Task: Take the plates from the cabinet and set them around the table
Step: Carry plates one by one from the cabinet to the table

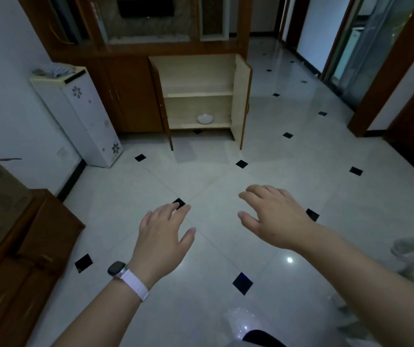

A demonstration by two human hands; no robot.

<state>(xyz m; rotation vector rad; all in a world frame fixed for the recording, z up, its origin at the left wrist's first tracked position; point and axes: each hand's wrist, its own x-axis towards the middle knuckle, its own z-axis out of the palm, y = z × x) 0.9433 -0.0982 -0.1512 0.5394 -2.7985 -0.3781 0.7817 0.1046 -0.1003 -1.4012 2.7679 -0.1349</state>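
Tiled floor [288, 176] fills most of the frame; nothing is seen lying on the path to the cabinet.

Wooden wall unit [131, 96] is set across the upper part of the frame. Its lower cabinet [241, 101], upper centre, is seen with both doors swung out. The upper shelf looks bare.

Step judged in hand: approach to the cabinet, reach not yet begun. The approach is best made square between the two doors, so neither is knocked. A crouch is likely needed, since the lower shelf sits close to the floor.

White floor stand [80, 113] is seen left of the unit, well off the path.

Left grip [162, 236], lower centre: fingers spread and relaxed, nothing held, nothing touched. Right grip [276, 216], just right of centre: same, fingers apart, palm down, nothing held. Both are held over bare floor, well apart from the cabinet.

Plates [204, 118] are seen on the lower shelf, near its front edge, middle of the compartment. Count cannot be told; too small. Support from below with both grips is advised if it is a stack.

Bench is not in view.
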